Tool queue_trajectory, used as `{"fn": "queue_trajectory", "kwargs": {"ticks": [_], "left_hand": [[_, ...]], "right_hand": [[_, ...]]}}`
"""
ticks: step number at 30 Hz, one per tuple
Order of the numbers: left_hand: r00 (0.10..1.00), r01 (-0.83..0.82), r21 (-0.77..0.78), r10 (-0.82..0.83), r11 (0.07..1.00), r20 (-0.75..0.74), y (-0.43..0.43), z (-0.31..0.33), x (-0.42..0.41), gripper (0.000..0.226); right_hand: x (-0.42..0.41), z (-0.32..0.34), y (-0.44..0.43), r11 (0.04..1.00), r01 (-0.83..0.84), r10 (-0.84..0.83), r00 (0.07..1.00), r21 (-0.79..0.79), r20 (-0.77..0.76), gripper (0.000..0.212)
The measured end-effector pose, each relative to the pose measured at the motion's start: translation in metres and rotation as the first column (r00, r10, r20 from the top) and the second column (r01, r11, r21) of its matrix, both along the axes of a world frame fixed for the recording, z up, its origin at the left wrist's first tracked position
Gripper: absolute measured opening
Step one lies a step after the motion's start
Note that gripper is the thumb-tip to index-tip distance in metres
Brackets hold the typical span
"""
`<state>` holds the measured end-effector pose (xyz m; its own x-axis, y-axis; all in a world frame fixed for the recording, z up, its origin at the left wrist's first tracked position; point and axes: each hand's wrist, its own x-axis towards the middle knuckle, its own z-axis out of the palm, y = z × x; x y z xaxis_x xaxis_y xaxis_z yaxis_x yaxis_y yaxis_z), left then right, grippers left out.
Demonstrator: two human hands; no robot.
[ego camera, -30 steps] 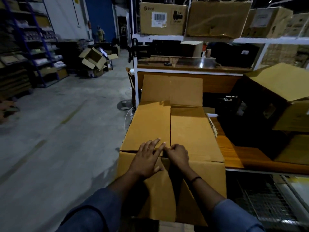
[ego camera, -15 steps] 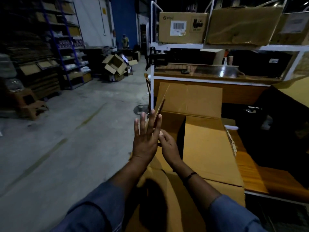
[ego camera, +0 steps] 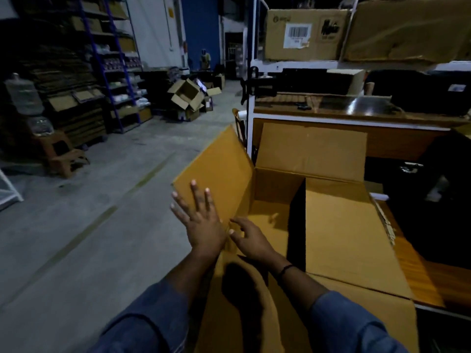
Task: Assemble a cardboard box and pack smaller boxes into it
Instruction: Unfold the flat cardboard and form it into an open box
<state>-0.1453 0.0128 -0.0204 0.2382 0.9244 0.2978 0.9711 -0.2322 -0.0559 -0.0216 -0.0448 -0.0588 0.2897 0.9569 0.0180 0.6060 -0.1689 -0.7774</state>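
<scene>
Person's left hand point(ego camera: 201, 225), flat, presses left flap point(ego camera: 219, 171) of large brown cardboard box point(ego camera: 277, 184) outward. Right hand point(ego camera: 251, 239) loose at hinge, grasping nothing. Box abuts wooden bench point(ego camera: 423, 278). Risk: released flap springs back; right flap point(ego camera: 341, 230) blocks packing.

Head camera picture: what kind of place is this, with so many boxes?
Most likely a warehouse packing area: tall metal shelves full of stock, a barcoded carton on a rack, and a pile of open boxes on the bare concrete floor.
</scene>
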Motion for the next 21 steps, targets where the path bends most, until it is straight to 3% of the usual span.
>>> {"fn": "queue_trajectory", "kwargs": {"ticks": [5, 8, 10, 12, 16, 19, 21], "left_hand": [[0.999, -0.019, -0.398, 0.033, 0.917, 0.028, 0.027, -0.030, -0.014, 0.083], [0.978, 0.195, -0.603, -0.203, 0.774, 0.056, 0.030, -0.047, -0.015, 0.063], [0.906, 0.343, -0.605, -0.422, 0.719, 0.012, 0.027, -0.042, -0.022, 0.054], [0.856, 0.432, -0.565, -0.517, 0.703, 0.012, 0.035, -0.040, -0.030, 0.042], [0.857, 0.441, -0.569, -0.514, 0.694, 0.038, 0.041, -0.041, -0.027, 0.038], [0.884, 0.437, -0.571, -0.448, 0.695, 0.131, 0.039, -0.036, -0.024, 0.054], [0.856, 0.492, -0.516, -0.496, 0.702, 0.142, 0.034, -0.034, -0.022, 0.060]], "right_hand": [[-0.036, -0.013, 0.012, 0.993, -0.056, 0.072, 0.985, -0.107, 0.154, 0.052], [-0.042, -0.021, 0.010, 0.983, -0.047, 0.087, 0.970, -0.179, 0.226, 0.063], [-0.043, -0.028, 0.010, 0.981, -0.021, 0.075, 0.957, -0.191, 0.280, 0.066], [-0.053, -0.030, 0.012, 0.978, 0.029, 0.041, 0.944, -0.205, 0.328, 0.064], [-0.062, -0.023, 0.007, 0.969, 0.110, -0.022, 0.932, -0.222, 0.363, 0.064], [-0.064, -0.017, 0.000, 0.942, 0.187, -0.067, 0.918, -0.278, 0.391, 0.065], [-0.061, -0.016, -0.007, 0.904, 0.268, -0.098, 0.889, -0.334, 0.448, 0.067]]}}
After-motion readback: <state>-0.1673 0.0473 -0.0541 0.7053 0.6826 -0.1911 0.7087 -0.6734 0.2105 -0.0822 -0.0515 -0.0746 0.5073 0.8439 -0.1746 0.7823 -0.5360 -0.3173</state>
